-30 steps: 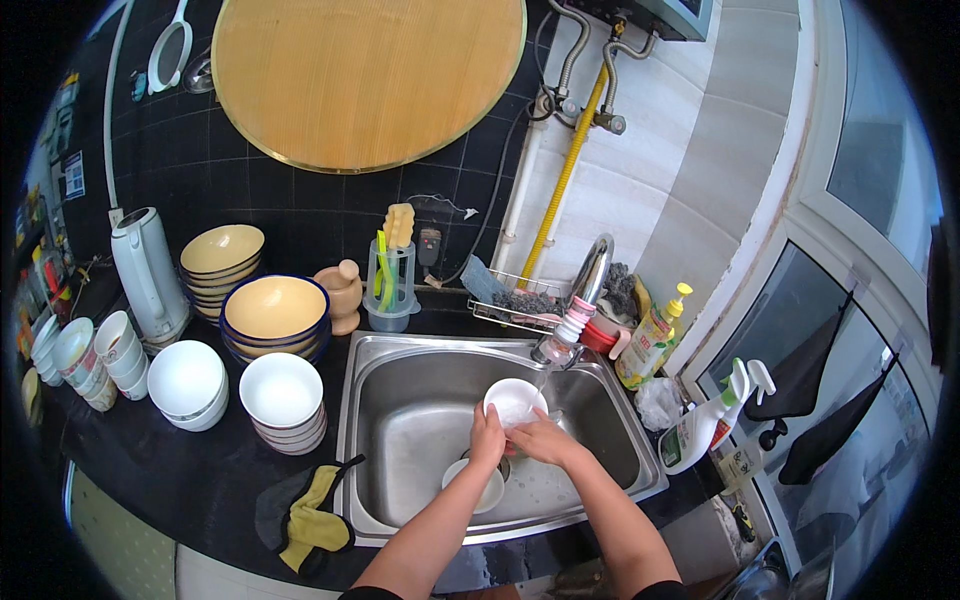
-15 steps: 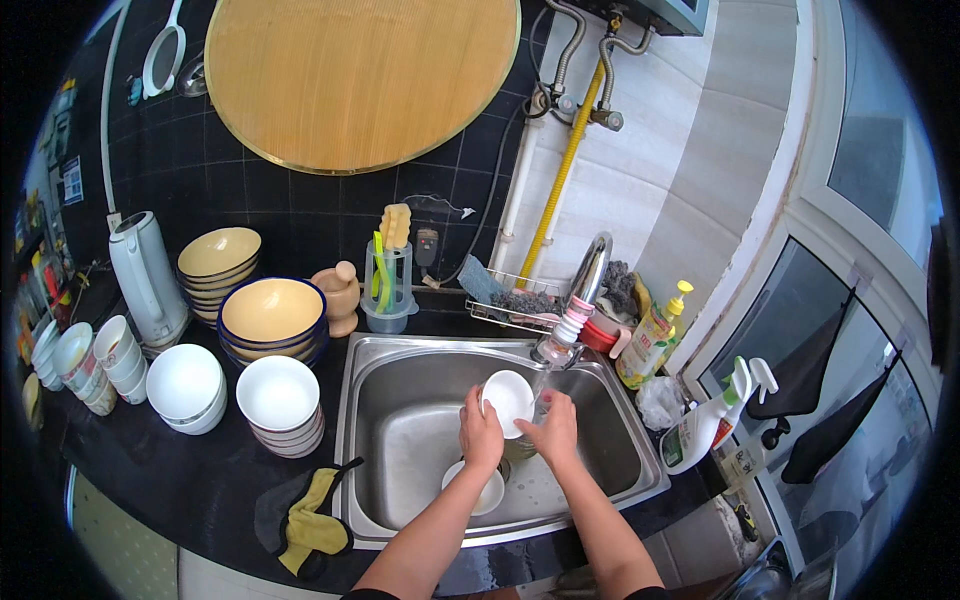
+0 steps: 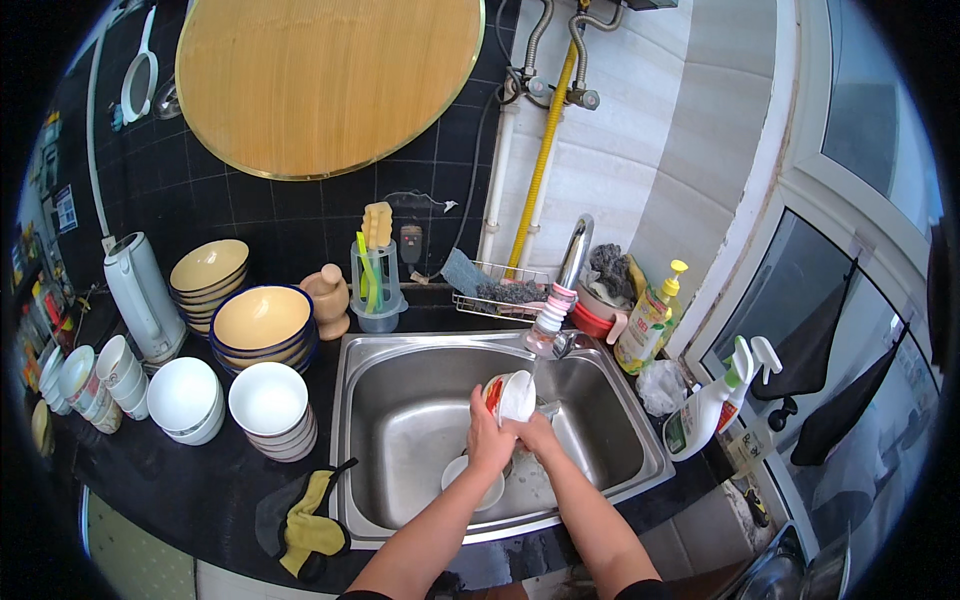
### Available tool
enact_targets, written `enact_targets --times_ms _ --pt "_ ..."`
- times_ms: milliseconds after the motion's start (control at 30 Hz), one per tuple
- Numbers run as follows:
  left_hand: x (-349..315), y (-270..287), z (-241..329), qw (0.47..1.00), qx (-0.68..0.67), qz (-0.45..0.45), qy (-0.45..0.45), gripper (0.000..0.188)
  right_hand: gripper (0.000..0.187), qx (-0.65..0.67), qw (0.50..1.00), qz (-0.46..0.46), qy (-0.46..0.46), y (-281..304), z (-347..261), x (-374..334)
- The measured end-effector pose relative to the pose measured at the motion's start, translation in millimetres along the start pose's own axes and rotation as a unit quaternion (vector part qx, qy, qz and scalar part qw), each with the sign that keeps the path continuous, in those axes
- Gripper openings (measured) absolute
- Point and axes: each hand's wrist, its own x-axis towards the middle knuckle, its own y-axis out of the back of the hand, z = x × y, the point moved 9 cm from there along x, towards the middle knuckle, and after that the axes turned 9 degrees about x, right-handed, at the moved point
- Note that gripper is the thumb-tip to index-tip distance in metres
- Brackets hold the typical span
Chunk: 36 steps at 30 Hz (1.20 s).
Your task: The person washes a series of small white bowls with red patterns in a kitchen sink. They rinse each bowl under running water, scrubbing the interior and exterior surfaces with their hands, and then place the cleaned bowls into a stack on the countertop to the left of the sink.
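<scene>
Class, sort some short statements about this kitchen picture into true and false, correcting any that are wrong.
1. The left hand holds a small bowl over the sink. True.
2. The kettle stands to the right of the sink. False: the kettle is to the left, behind the stacked cups.
3. Another white bowl sits inside the sink. True.
4. The wooden mortar is to the right of the tap. False: the mortar is to the left, beside the blue-rimmed bowls.
5. The soap bottle has a yellow pump top. True.
</scene>
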Motion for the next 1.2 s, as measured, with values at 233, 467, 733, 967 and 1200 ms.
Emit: enact_targets --times_ms 233,467,733,967,1200 --pt "-2.9 -1.6 -2.3 0.999 -0.016 0.028 0.021 0.059 0.041 0.093 0.995 0.046 -0.009 7.0 6.5 6.9" --pt "-0.5 3.8 -1.6 0.997 -0.005 -0.048 0.067 0.063 0.053 -0.156 0.971 0.163 0.083 31.7 0.7 16.6" --pt "4.2 1.1 -9.7 0.997 -0.029 -0.039 0.055 0.067 0.046 -0.152 0.972 0.141 0.111 22.1 -24.6 -3.4" --pt "-1.5 -0.2 -2.2 0.997 -0.041 0.058 -0.02 0.064 0.042 0.006 1.0 -0.007 -0.021 -2.1 3.8 9.9" --pt "1.3 1.0 -8.3 0.997 -0.07 0.01 0.033 0.067 0.031 -0.026 0.99 0.116 0.071 18.8 0.5 18.8"
